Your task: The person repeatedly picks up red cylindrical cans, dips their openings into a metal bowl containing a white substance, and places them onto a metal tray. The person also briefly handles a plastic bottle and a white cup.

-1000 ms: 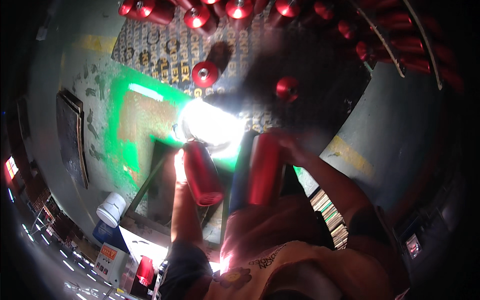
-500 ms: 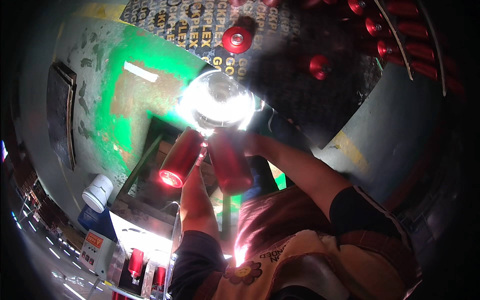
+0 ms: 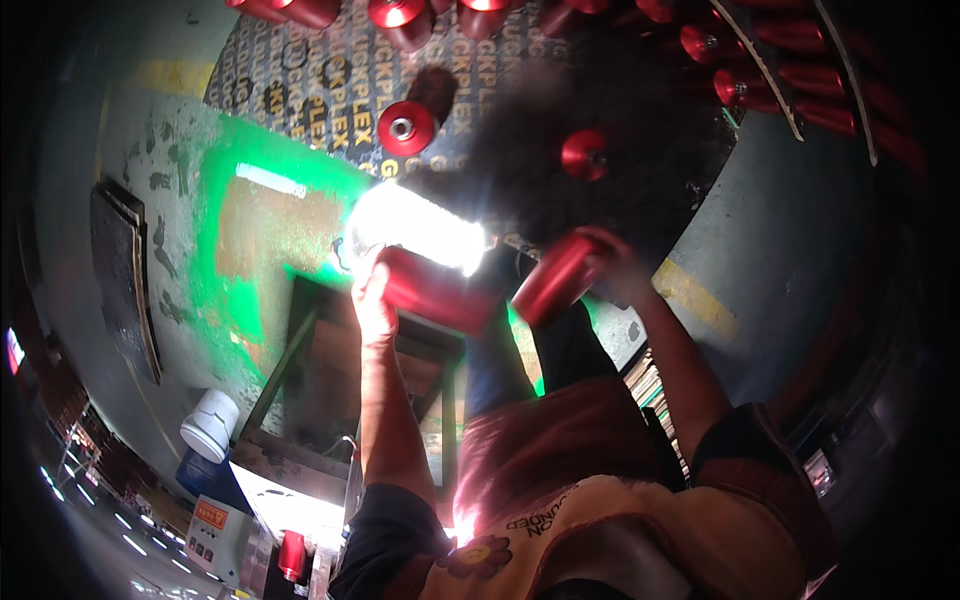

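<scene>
My left hand (image 3: 374,305) grips one end of a glossy red metal bottle (image 3: 440,292), which lies slantwise just under a glaring lamp (image 3: 415,232). To the right, my right hand (image 3: 618,272), smeared by motion, is closed around the far end of a second red bottle (image 3: 556,280). That bottle tilts with its lower end toward my lap, apart from the first. Beyond the lamp, a red bottle (image 3: 405,128) stands on the dark printed board (image 3: 330,100), and another red bottle (image 3: 585,155) is in shadow farther right.
Several red bottles (image 3: 400,20) line the board's far side, and more lie in a rack (image 3: 815,80) at the far right. Below the green-painted surface (image 3: 225,290) is a dark open frame (image 3: 300,340). A white bucket (image 3: 210,425) and control box (image 3: 217,540) are lower left.
The two held bottles have moved apart. My right hand has carried its bottle to the right, and the bottle in my left hand has swung to point rightward. The view has shifted.
</scene>
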A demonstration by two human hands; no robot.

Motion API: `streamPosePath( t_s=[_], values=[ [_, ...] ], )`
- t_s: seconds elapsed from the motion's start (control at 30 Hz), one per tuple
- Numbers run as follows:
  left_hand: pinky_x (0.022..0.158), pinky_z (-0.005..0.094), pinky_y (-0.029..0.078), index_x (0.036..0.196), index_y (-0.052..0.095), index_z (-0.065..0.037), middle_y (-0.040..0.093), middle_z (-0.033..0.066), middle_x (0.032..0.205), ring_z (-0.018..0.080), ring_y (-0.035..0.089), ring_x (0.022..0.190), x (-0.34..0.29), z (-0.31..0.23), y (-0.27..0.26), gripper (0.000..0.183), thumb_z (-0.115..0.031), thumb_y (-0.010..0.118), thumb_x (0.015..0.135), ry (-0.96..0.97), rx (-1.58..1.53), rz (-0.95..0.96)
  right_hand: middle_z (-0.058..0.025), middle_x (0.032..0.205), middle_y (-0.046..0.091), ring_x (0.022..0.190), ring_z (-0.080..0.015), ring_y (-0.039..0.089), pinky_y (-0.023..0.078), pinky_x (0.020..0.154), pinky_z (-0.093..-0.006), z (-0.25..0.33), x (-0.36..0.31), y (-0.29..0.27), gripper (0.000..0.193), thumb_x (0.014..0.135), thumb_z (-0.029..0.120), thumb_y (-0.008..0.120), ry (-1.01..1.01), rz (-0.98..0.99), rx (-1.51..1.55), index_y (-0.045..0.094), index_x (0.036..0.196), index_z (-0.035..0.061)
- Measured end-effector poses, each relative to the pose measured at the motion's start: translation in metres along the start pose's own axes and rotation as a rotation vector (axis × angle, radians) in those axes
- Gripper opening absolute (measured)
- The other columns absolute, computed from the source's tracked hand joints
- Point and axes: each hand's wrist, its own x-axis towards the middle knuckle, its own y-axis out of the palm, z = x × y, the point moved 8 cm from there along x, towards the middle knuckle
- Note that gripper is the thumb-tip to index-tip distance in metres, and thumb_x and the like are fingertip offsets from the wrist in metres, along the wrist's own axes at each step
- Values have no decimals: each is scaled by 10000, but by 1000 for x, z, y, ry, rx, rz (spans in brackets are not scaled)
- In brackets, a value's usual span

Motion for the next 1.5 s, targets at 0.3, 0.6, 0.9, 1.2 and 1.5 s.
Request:
streamPosePath(
  t_s=[0.3, 0.6, 0.9, 1.2, 1.5],
  values=[
    [1023, 418, 410, 984, 781, -168, 542, 99, 1336, 315, 510, 1214, 39, -22, 225, 311, -108, 835, 684, 879, 946, 133, -124, 1406, 394, 1247, -318, 486, 451, 1020, -386, 19, 15, -135, 424, 673, 67, 843, -429, -848, -747, 760, 1060, 220],
    [1095, 468, 330, 1114, 746, -168, 425, 199, 1474, 398, 414, 1331, 38, -64, 270, 458, -74, 752, 666, 933, 1022, 283, -195, 1526, 315, 1366, -377, 339, 369, 1082, -458, 42, 12, -158, 457, 716, 137, 819, -454, -735, -828, 734, 1147, 264],
    [1127, 496, 298, 1326, 601, -355, 262, 233, 1548, 396, 334, 1371, 226, -97, 366, 630, -206, 810, 750, 936, 1355, 98, -279, 1506, 295, 1370, -463, 297, 294, 1123, -513, 98, 143, -316, 576, 792, 276, 790, -493, -935, -996, 595, 1327, 368],
    [1039, 405, 413, 1110, 741, -308, 482, 113, 1335, 313, 493, 1200, 231, -114, 350, 439, -222, 859, 696, 876, 1079, 66, -181, 1410, 406, 1313, -363, 413, 387, 1092, -415, 84, 152, -345, 426, 777, 227, 802, -386, -1005, -784, 686, 1178, 315],
    [1058, 420, 422, 1233, 595, 20, 567, 138, 1302, 284, 529, 1219, 59, -204, 173, 429, -163, 683, 855, 547, 157, 264, -123, 1399, 512, 1295, -229, 474, 335, 1120, -355, 110, -45, -273, 443, 824, 45, 667, -457, -547, 68, 592, 1260, 18]
  ],
)
